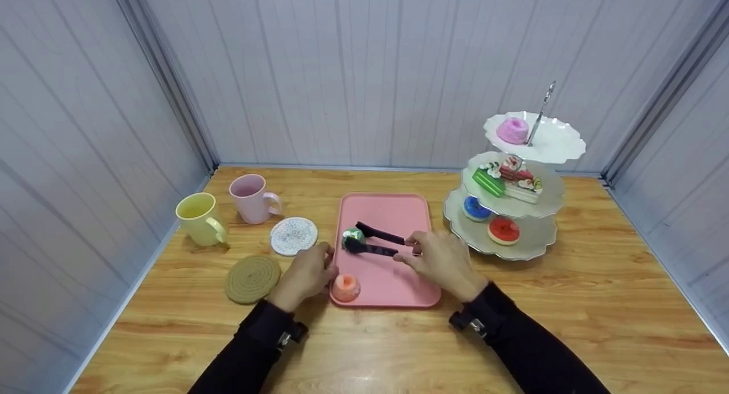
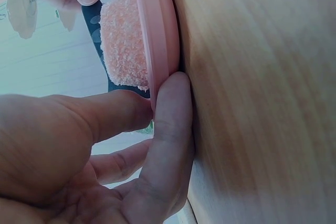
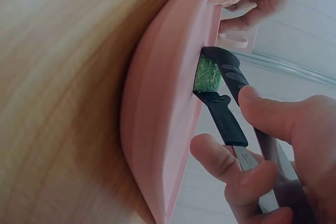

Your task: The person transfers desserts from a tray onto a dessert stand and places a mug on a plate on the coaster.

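Note:
My right hand [image 1: 447, 263] holds black-tipped tongs [image 1: 377, 250], thumb on one arm and fingers on the other. The tongs' tips lie on either side of a small green toy cake [image 3: 208, 74] on the pink tray [image 1: 393, 283]; in the right wrist view they seem to touch it. At the tray's left rim, my left hand [image 1: 304, 275] pinches the edge, thumb over the rim and a finger against its outer side [image 2: 167, 51]. Near that hand, an orange-pink ring-shaped toy cake [image 1: 345, 288] sits in the tray's near left corner.
A three-tier white stand [image 1: 547, 240] with several toy sweets stands right of the tray. On the left are a yellow mug [image 1: 196, 220], a pink mug [image 1: 250, 200], a white speckled coaster [image 1: 293, 236] and a woven brown coaster [image 1: 252, 279]. Panelled walls [image 1: 364, 86] enclose the wooden table.

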{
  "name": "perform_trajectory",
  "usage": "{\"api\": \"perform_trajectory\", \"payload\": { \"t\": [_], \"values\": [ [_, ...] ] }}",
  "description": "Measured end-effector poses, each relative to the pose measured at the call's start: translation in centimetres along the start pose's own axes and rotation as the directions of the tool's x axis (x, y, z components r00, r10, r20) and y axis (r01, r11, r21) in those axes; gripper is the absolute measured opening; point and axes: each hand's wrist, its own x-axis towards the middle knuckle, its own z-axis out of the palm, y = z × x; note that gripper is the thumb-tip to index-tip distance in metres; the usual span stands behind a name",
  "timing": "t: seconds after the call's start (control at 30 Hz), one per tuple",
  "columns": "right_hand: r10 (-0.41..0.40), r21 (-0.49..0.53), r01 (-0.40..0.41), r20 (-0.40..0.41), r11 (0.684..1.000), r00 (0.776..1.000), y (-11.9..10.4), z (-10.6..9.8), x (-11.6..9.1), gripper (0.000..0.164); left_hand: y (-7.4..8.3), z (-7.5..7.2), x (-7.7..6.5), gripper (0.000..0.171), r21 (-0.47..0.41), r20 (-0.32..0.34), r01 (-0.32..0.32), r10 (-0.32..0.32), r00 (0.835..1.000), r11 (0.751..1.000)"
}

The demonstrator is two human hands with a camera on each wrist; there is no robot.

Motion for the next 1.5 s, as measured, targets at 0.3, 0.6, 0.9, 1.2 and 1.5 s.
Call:
{"api": "perform_trajectory", "payload": {
  "t": [0.3,0.6,0.9,1.2,1.5],
  "values": [
    [0.001,0.021,-0.001,0.0,1.0,1.0,0.2,-0.4,-0.4,0.04,1.4,-0.5,-0.8,0.031,0.041,-0.02,0.012,-0.011,1.0,0.999],
    [0.006,0.02,-0.006,-0.009,1.0,1.0,0.7,-0.7,-0.9,0.042,-0.3,0.2,0.0,0.032,0.02,-0.037,-0.036,0.036,0.999,0.999],
    [0.008,0.032,-0.007,-0.046,0.999,0.999,1.5,-2.0,-1.6,0.041,1.5,-0.4,-0.8,0.032,0.032,-0.012,0.018,-0.017,1.0,0.999],
    [0.02,0.059,-0.014,-0.108,0.998,0.994,2.7,-4.1,-2.5,0.038,0.3,-0.1,-0.4,0.032,-0.031,0.004,-0.008,0.008,1.0,0.999],
    [0.036,0.078,-0.022,-0.19,0.997,0.981,3.8,-6.8,-3.3,0.041,1.3,-0.4,-1.0,0.032,0.052,-0.036,-0.031,0.033,0.999,0.998]
  ]
}}
